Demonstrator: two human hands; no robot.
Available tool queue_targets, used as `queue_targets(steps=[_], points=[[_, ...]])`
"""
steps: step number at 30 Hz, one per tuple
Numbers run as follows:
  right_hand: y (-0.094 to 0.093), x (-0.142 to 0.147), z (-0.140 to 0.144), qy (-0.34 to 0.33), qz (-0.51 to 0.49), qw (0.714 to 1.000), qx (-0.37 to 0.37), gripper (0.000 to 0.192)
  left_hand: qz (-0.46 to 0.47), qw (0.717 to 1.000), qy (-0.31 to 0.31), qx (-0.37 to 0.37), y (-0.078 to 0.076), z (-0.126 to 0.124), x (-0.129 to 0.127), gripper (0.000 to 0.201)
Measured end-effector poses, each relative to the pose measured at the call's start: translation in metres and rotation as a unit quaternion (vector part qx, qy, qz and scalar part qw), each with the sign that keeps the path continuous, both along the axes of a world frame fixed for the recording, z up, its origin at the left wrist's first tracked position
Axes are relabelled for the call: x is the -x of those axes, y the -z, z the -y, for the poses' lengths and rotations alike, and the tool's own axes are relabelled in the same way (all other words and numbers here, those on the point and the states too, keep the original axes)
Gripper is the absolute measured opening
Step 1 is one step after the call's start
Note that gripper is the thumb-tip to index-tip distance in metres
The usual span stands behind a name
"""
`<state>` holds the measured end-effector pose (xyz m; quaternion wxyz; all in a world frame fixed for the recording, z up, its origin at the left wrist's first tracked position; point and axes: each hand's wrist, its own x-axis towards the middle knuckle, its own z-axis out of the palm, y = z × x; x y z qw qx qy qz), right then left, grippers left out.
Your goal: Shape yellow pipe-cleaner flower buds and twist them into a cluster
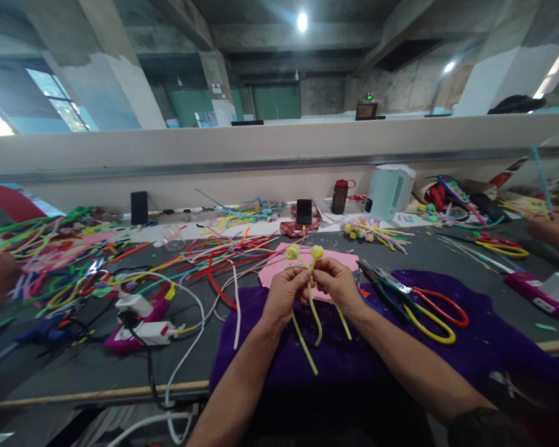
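My left hand (pixel 286 288) and my right hand (pixel 338 280) meet over a purple cloth (pixel 279 360), fingertips pinched together. Between them they grip yellow-green pipe cleaners (pixel 314 316), whose several stems hang down below the fingers. Two rounded yellow heads (pixel 292 251) stick up above my fingertips, one near each hand. Where the stems cross, my fingers hide the join. Just behind the hands lies a pink sheet (pixel 272 275). To the right of my right hand rest red-and-yellow-handled scissors (pixel 440 307) and dark-handled pliers (pixel 386 285).
Colored pipe cleaners (pixel 214 251) spread to the left, near a magenta power strip (pixel 137 329) with trailing cables. A phone (pixel 304 212), a bottle (pixel 340 197) and a pale green kettle (pixel 389 191) line the back. Other people's hands (pixel 556 231) show at both sides.
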<state>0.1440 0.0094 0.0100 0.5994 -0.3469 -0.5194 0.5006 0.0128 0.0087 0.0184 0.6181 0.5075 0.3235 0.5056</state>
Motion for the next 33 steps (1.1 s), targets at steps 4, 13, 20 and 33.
queue_targets(steps=[4,13,20,33], points=[[-0.0008,0.0001,0.0008,-0.001,-0.001,1.0,0.0,0.009,-0.011,1.0,-0.005,0.007,-0.0005,-0.0018,0.0012,0.022],[0.0014,0.0013,-0.0002,-0.02,-0.02,1.0,0.006,0.012,-0.018,1.0,-0.011,0.019,-0.0004,-0.0019,0.0017,0.024],[0.0004,-0.0023,-0.0033,-0.047,-0.021,0.998,0.022,0.015,-0.011,0.999,-0.009,0.04,-0.0012,-0.002,0.003,0.024],[-0.0008,0.0011,-0.0011,-0.027,-0.014,0.999,0.02,0.013,0.0,0.999,-0.018,0.049,-0.0002,-0.0029,0.0031,0.023]])
